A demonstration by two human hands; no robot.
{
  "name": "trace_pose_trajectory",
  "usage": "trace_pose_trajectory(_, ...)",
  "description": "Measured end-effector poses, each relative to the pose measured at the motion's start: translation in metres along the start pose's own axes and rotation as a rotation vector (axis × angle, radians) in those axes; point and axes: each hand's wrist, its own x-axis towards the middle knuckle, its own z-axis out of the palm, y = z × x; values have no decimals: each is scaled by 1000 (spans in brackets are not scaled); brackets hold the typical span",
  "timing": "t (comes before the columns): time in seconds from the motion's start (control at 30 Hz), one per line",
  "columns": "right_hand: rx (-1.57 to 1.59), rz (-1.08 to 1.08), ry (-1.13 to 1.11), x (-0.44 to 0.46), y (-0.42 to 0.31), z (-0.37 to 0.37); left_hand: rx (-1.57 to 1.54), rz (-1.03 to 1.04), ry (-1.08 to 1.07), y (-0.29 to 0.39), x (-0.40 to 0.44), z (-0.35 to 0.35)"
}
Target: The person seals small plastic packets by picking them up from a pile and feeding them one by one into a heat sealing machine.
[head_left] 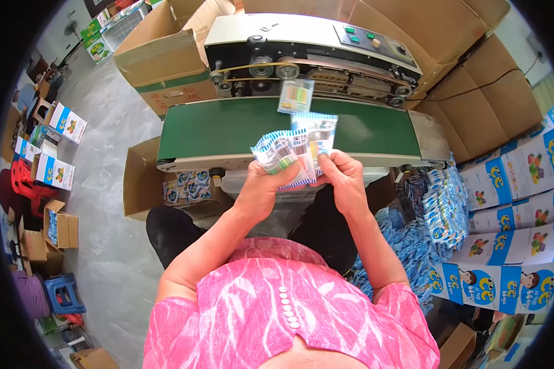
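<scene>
Several small clear packets with blue-and-white striped edges [278, 150] are fanned out in my left hand [266, 189], its fingers closed round their lower ends. My right hand [343, 175] pinches the lower edge of another such packet [316, 129], just right of the bunch. Beyond it, a single packet with coloured sticks inside [296, 96] is at the front of the band sealing machine [314, 46], above the green conveyor belt [228, 126]. Whether that packet touches the one in my right hand is unclear.
Below the belt's left end, a cardboard box [143, 184] holds loose packets [188, 186]. A heap of blue-and-white packet strips [391, 246] lies at my right, beside printed white-and-blue cartons [511, 227]. Cardboard boxes [160, 58] surround the machine. A blue stool [63, 294] stands far left.
</scene>
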Motion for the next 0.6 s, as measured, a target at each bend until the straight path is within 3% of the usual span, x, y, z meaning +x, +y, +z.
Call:
trace_pose_trajectory(0.13,-2,-88,233,7,-17,-33,-3,-36,-27,-7,5,7)
trace_pose_trajectory(0.33,-50,-107,582,37,-25,-170,51,33,-57,-15,4,0)
trace_pose_trajectory(0.5,-42,9,645,79,-38,-218,61,-10,-83,-18,3,3)
trace_pose_trajectory(0.6,-139,104,575,100,-39,-224,67,-30,-93,-15,2,3)
